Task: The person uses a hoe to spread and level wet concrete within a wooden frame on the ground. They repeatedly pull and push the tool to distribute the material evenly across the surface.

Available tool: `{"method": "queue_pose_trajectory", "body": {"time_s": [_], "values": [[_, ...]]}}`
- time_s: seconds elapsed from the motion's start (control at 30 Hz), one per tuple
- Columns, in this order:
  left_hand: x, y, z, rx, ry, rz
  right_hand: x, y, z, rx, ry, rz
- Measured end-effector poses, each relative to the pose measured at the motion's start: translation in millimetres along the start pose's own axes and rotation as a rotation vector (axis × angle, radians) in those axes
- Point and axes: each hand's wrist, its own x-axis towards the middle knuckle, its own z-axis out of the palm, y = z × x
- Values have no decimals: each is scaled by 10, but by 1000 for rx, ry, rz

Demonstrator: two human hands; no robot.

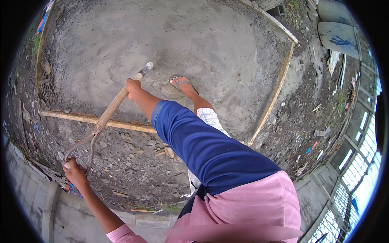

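My left hand [75,172] is closed on the grip of the D-shaped end of a wooden-handled tool [108,109] at the lower left. My right hand [133,88] is wrapped around its shaft farther up. The shaft slants up to a short metal part [145,69] over the wet grey concrete [101,44]; no blade can be made out. My sandalled foot [182,85] is on the concrete, right of the metal part. A wooden board frame [73,115] borders the slab.
Stony dirt with wood scraps [133,162] surrounds the frame. At the top right lie blue-stained sheets or containers [338,38]. A concrete wall [73,214] curves along the lower left. Grey panels with light openings [356,162] line the right edge.
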Motion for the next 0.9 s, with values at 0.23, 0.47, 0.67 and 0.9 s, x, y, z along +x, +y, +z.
{"method": "queue_pose_trajectory", "body": {"time_s": [0.23,0.47,0.67,0.9], "values": [[428,552,960,55,-120,-65,501,-817,-230,-26,249,-22],[-1200,1736,2942,-274,-612,77,765,-3479,-2340,258,373,-271],[-2376,1423,3049,-241,-1146,186,-1107,-4030,-4565,610,110,-729],[-3244,653,2160,-341,-1243,497,-2614,-3219,-5541,662,70,-727]]}}
